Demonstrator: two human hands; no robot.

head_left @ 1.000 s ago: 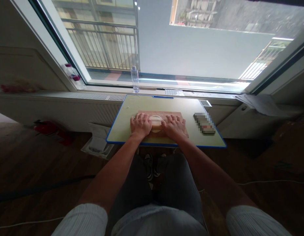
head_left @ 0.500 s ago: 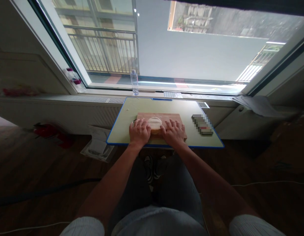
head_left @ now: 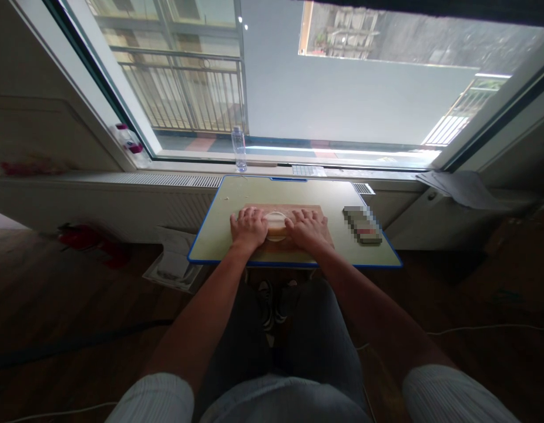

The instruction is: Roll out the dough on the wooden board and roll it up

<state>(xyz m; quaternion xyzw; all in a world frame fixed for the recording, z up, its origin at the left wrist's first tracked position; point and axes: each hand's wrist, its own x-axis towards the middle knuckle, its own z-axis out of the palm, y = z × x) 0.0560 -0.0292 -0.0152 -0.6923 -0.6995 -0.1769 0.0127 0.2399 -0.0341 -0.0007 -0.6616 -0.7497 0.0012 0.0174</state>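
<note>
Pushed toward twelve o'clock since earlier, the rolling pin point(head_left: 277, 232) sits gripped by my hands point(head_left: 249, 226), and uneven pressure could leave the dough point(head_left: 275, 219) lopsided.

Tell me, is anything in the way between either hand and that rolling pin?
Nothing visible is. The left hand and right hand lie palm down over opposite ends of the rolling pin, which sits across the flat dough on the wooden board.

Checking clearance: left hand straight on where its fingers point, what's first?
Likely the left hand would pass over the tabletop and meet the windowsill, with the clear bottle standing close to that line; depth and height are unclear.
</note>
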